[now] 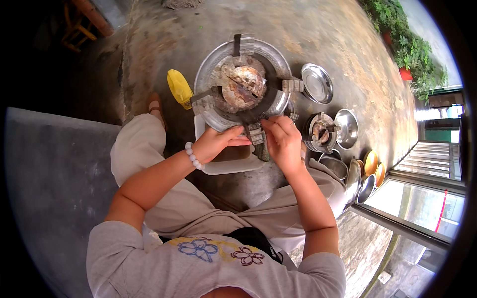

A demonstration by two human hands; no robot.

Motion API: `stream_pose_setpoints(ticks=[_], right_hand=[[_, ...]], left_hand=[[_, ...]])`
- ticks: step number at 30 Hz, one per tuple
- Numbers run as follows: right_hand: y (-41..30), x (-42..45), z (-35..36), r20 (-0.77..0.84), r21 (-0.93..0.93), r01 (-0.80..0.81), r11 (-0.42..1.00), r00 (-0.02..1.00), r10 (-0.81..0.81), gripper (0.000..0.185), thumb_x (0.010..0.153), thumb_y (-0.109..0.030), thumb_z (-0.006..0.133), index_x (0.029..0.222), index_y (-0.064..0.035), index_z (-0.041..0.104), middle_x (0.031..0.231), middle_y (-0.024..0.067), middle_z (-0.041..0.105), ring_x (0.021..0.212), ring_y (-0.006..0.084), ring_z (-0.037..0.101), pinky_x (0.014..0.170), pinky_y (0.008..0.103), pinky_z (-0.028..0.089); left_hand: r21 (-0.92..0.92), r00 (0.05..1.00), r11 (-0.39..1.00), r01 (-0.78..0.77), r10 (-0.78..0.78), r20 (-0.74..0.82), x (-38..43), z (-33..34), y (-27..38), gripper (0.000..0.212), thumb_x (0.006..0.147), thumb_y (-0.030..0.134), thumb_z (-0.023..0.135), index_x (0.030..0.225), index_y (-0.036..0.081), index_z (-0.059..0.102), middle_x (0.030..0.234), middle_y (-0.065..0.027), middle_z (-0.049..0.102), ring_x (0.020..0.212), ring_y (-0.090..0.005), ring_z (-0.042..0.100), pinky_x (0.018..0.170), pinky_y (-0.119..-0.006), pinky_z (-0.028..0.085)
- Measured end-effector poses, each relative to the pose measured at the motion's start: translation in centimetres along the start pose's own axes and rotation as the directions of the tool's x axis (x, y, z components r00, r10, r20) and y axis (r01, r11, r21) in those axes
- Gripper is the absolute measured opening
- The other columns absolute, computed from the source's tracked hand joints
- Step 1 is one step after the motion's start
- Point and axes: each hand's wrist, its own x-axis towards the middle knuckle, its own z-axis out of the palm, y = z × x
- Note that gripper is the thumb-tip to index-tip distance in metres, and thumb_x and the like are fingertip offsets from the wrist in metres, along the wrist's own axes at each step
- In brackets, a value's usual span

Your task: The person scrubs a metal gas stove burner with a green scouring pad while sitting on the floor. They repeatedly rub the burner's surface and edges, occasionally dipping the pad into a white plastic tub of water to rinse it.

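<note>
A round metal stove pan with blocky pot supports and a rusty, crusted centre is tilted over a white plastic basin of brownish water. My left hand, wearing a beaded bracelet, holds its near rim, thumb beside the nearest support. Bent fingers of my right hand touch the right side of that support. Whether they pinch something small cannot be told. Below it, between my hands, shows a dark, rough piece, perhaps a scrubber.
A yellow plastic bottle stands left of the basin. To the right are a shiny metal dish, a smaller stove pan, a steel bowl and several leaning pans. Potted plants line the far right.
</note>
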Motion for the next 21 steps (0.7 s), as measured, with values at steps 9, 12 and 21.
stream_pose_setpoints(ticks=[9,12,21], right_hand=[[0.3,0.5,-1.3,-0.051,0.127,-0.178,0.976,0.981,0.186,0.018,0.073,0.011,0.068,0.088,0.0004,0.069,0.087,0.0129,0.064,0.08,0.0279,0.064,0.072,0.0332,0.052],[-0.7,0.5,-0.6,-0.004,0.187,-0.16,0.969,0.986,0.164,0.016,0.073,0.005,0.072,0.088,-0.0004,0.069,0.091,0.0115,0.065,0.083,0.0295,0.063,0.07,0.0369,0.052],[-1.2,1.2,1.4,0.043,0.178,-0.208,0.962,0.978,0.203,0.015,0.075,0.004,0.072,0.089,-0.0012,0.068,0.09,0.0131,0.066,0.078,0.0315,0.064,0.069,0.0359,0.053]], left_hand=[[0.017,0.999,0.999,-0.041,0.041,-0.004,0.4,-0.2,-0.6,0.035,0.099,0.008,0.051,0.132,-0.003,0.046,0.125,-0.0134,0.058,0.109,-0.0266,0.062,0.094,-0.04,0.056],[0.044,0.999,0.999,-0.03,0.031,-0.012,0.5,0.0,-0.7,0.035,0.099,0.009,0.051,0.132,-0.003,0.046,0.125,-0.0129,0.058,0.109,-0.0261,0.062,0.095,-0.039,0.056],[0.087,0.997,0.996,-0.029,0.035,-0.062,1.2,-0.1,-1.3,0.034,0.1,0.011,0.051,0.13,-0.003,0.047,0.125,-0.012,0.057,0.107,-0.0244,0.063,0.094,-0.036,0.055]])
